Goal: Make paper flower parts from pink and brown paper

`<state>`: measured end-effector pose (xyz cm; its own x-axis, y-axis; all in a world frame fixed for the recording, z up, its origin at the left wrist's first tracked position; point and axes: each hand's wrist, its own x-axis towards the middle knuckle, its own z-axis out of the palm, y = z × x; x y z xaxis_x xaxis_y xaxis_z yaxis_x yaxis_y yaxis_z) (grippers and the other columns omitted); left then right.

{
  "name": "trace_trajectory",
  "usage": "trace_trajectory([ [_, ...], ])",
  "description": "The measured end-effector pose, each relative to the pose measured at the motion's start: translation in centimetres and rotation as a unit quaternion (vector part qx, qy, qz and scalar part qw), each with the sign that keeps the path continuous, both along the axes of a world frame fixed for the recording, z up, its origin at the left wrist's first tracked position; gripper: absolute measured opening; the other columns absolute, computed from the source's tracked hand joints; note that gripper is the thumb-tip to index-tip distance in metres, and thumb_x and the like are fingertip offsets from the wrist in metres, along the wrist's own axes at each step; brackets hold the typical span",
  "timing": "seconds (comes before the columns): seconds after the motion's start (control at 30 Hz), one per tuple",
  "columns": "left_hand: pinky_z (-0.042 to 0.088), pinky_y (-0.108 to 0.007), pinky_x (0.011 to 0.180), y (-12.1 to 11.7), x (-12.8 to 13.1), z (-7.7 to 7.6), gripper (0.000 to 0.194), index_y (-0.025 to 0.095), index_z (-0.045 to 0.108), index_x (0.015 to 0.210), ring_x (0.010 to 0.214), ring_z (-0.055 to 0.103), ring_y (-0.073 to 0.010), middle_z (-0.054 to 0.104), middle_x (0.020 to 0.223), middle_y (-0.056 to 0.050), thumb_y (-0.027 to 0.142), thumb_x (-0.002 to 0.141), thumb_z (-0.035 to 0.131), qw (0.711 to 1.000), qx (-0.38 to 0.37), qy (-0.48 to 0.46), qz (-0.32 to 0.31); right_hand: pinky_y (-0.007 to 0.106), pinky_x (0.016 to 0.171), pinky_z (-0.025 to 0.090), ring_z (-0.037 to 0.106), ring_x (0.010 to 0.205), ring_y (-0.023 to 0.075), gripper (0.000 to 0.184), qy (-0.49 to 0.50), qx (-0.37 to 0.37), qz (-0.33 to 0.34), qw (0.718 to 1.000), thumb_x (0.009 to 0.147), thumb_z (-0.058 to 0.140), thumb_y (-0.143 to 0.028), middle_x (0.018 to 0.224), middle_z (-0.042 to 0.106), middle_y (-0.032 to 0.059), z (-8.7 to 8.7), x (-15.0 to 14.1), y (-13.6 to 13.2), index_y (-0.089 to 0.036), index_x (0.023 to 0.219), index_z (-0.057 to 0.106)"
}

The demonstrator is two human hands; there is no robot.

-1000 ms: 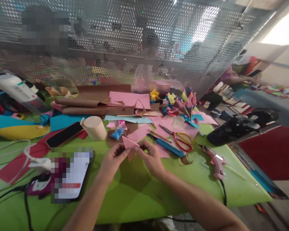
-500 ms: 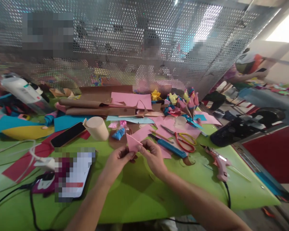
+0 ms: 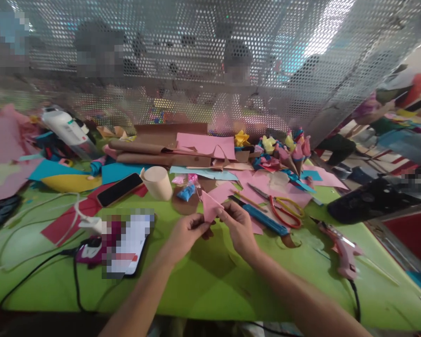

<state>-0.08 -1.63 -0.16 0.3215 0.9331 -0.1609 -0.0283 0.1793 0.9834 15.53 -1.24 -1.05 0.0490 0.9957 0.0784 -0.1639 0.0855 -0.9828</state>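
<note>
A small pink piece of paper (image 3: 210, 206), folded to a triangle, is held up above the green table (image 3: 203, 285). My left hand (image 3: 189, 236) is closed on its lower left corner, thumb against fingertips. On the opposite side, my right hand (image 3: 239, 229) pinches the right corner. Just behind the paper lie a small blue twisted piece (image 3: 187, 192) and a round brown disc (image 3: 182, 205). Beside my right hand rest a blue utility knife (image 3: 266, 219), a pencil (image 3: 250, 200) and red-and-yellow-handled scissors (image 3: 284, 210).
A pink glue gun (image 3: 345, 257) with its cord lies at the right. Leftward are a cream roll (image 3: 157, 182), a dark phone (image 3: 119, 189), a lit phone (image 3: 131, 243) and cables. Brown paper rolls (image 3: 143, 157) and folded paper flowers (image 3: 291, 152) line the back, before a perforated metal screen (image 3: 196, 70).
The view has turned left, so everything sits farther right. Between my fingers the pink paper has tilted slightly, its folded triangle face showing more. Both hands keep their hold.
</note>
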Motion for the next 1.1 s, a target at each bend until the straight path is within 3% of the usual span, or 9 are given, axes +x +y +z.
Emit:
trace_trajectory([
  [0.17, 0.048, -0.029, 0.080, -0.14, -0.13, 0.51, 0.028, 0.019, 0.072, 0.093, 0.089, 0.065, -0.0219, 0.074, 0.092, -0.006, 0.043, 0.080, 0.067, 0.997, 0.038, 0.038, 0.050, 0.025, 0.057, 0.038, 0.047, 0.060, 0.0133, 0.030, -0.060, 0.011, 0.008, 0.998, 0.079, 0.069, -0.046, 0.063, 0.056, -0.0014, -0.02, 0.05, -0.20, -0.020, 0.069, 0.060],
  [0.37, 0.045, -0.024, 0.066, 0.05, -0.44, 0.48, 0.022, 0.018, 0.071, 0.084, 0.072, 0.060, -0.0156, 0.070, 0.077, -0.001, 0.038, 0.076, 0.072, 0.987, 0.054, 0.010, 0.154, 0.025, 0.056, 0.036, 0.046, 0.059, 0.0131, 0.025, -0.138, 0.037, 0.022, 0.990, 0.080, 0.068, -0.040, 0.061, 0.056, -0.0019, 0.34, -0.12, -0.79, -0.019, 0.068, 0.062],
  [0.53, 0.044, -0.024, 0.066, -0.05, -0.30, 0.33, 0.022, 0.016, 0.071, 0.077, 0.069, 0.059, -0.0139, 0.066, 0.069, 0.000, 0.037, 0.072, 0.076, 0.984, 0.029, -0.025, 0.171, 0.026, 0.058, 0.040, 0.050, 0.062, 0.0144, 0.022, -0.111, 0.039, 0.022, 0.993, 0.080, 0.070, -0.040, 0.067, 0.062, 0.0000, 0.04, 0.09, -0.58, -0.019, 0.074, 0.066],
  [0.87, 0.050, -0.029, 0.082, 0.14, -0.22, 0.42, 0.022, 0.018, 0.074, 0.081, 0.085, 0.065, -0.0192, 0.073, 0.080, -0.003, 0.037, 0.071, 0.076, 0.982, 0.015, -0.057, 0.178, 0.026, 0.057, 0.040, 0.051, 0.061, 0.0145, 0.022, -0.118, 0.055, 0.010, 0.991, 0.079, 0.070, -0.039, 0.065, 0.061, 0.0002, 0.21, 0.01, -0.65, -0.020, 0.070, 0.064],
  [1.1, 0.051, -0.030, 0.079, 0.18, -0.15, 0.38, 0.021, 0.017, 0.075, 0.077, 0.080, 0.065, -0.0181, 0.073, 0.077, -0.002, 0.036, 0.068, 0.078, 0.980, 0.013, -0.058, 0.188, 0.026, 0.056, 0.039, 0.050, 0.060, 0.0142, 0.024, -0.126, 0.049, 0.007, 0.991, 0.079, 0.070, -0.039, 0.062, 0.060, -0.0006, -0.05, -0.10, -0.74, -0.020, 0.068, 0.063],
])
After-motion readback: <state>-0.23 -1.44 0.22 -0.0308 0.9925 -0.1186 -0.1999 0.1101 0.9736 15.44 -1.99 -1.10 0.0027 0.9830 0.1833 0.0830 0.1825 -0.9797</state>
